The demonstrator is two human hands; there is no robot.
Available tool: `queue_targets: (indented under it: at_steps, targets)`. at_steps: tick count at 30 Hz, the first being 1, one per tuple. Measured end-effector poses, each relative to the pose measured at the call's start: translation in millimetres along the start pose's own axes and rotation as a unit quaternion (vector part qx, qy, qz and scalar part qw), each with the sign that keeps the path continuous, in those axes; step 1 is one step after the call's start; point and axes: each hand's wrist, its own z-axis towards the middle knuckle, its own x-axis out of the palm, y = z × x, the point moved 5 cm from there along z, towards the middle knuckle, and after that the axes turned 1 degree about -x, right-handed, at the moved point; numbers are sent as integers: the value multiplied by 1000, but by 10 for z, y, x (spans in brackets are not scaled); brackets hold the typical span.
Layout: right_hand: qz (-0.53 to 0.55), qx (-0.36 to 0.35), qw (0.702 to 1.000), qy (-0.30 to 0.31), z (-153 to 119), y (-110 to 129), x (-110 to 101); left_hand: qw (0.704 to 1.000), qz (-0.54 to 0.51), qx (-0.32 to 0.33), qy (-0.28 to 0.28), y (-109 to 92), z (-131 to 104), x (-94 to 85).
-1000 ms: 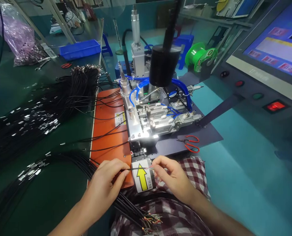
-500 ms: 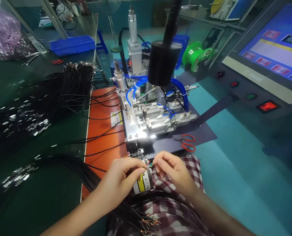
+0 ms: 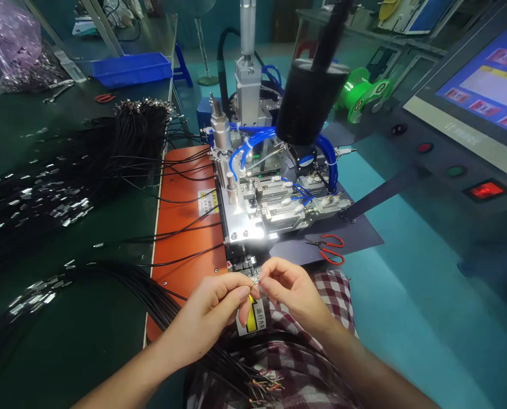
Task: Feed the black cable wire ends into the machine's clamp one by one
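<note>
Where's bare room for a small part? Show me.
The dark green tabletop looks free between the near cable bundle and left forearm; a smaller patch of dark base plate lies right of the red-handled cutters. It's crowded around the fingers, silver machine and far cable heap.

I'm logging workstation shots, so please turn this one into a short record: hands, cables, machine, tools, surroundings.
Left hand: pinching thin coloured wires
Right hand: fingertips at the same wires
Cables: black bundle beside the left forearm, bare-ended wires over the lap
Machine: metal fixture with blue tubes
Tools: red-handled snips right of the fixture
Surroundings: blue tray, green spool, lit screen
</note>
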Motion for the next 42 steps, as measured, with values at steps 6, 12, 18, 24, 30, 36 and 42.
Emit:
queue_targets:
  at_steps: [6, 12, 18, 24, 30, 36, 42]
  targets:
    - [-9, -18, 1000, 8, 8, 10, -10, 999, -29, -16, 21, 3, -1, -1]
    - [-199, -122, 972, -30, -50, 111, 83, 1000, -14, -4, -4, 52, 51, -12]
    - [-217, -78, 973, -20, -51, 103, -47, 994, 105, 33, -30, 20, 45, 24]
    - [-254, -9, 967, 23, -1, 268, -139, 976, 210, 58, -18, -60, -10, 84]
    - [-412, -68, 905, 84, -62, 449, 30, 943, 322, 75, -27, -56, -49, 123]
    - [-606, -131, 774, 127, -108, 507, 139, 930, 354, 99, -8, -21, -45, 170]
    - [-471, -82, 874, 89, 7, 411, 39, 981, 192, 38, 7, 10, 10, 75]
